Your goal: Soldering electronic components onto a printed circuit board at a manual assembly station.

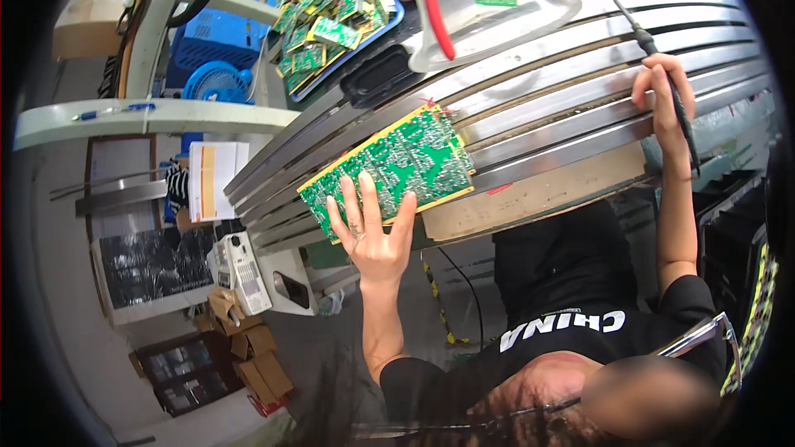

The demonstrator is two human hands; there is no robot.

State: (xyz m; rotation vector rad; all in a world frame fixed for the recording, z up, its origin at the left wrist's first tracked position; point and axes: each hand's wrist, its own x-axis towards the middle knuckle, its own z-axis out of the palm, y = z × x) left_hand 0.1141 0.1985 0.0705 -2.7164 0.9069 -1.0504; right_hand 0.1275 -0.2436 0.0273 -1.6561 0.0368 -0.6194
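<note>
A large green circuit board [406,153] with yellow edges and many solder points lies slanted across the metal rails. On its near left part my left hand [374,240] rests, fingers spread and stretched out, with a ring on one finger. Off to the right, my right hand [665,103] is closed around a soldering iron [642,37], well apart from the board. The iron's thin tip points up and left, toward the far edge of the rails. Red wire ends [432,106] show at the board's far corner.
Parallel metal rails [555,99] span the bench. Beyond the board are a black shallow tray [377,79], a blue tray [397,21] heaped with small circuit boards, and a translucent bin [464,33] beside red tool handles [436,16]. A blue fan [217,83] stands at left.
</note>
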